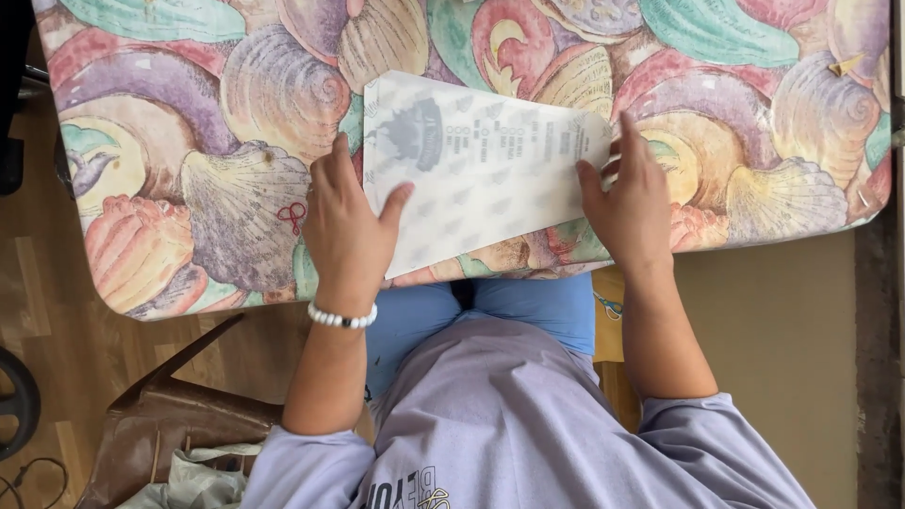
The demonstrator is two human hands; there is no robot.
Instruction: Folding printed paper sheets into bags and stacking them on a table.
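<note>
- Translucent white paper sheet [476,170], printed faintly in grey, lies flat on the shell-patterned cushioned tabletop [189,141], reaching from mid-surface down to the near edge, its lower corner just at that edge
- Left fingers [344,155] are laid out flat and fairly close together beside the sheet's left edge; the thumb reaches across onto the paper and presses it down, so nothing is gripped, only pinned
- Right fingers [630,141] are also extended and flat, resting on the sheet's right, narrower end, with the thumb on the paper beside them; I see no pinch here either
- Left hand [347,226] sits near the near edge of the tabletop, a white bead bracelet [341,319] at the wrist; right hand [633,203] is opposite it, the sheet spanning between the two
- The right end of the sheet looks doubled or folded; I judge that working it well means keeping the left thumb firm as an anchor while the right fingertips hold the edges square, since thin paper slides easily on padded fabric
- Pressure should stay light, as the soft surface gives beneath and could wrinkle the sheet
- Below the near edge I see my blue trousers [528,306], and a brown bag [179,415] on the wooden floor to the left
</note>
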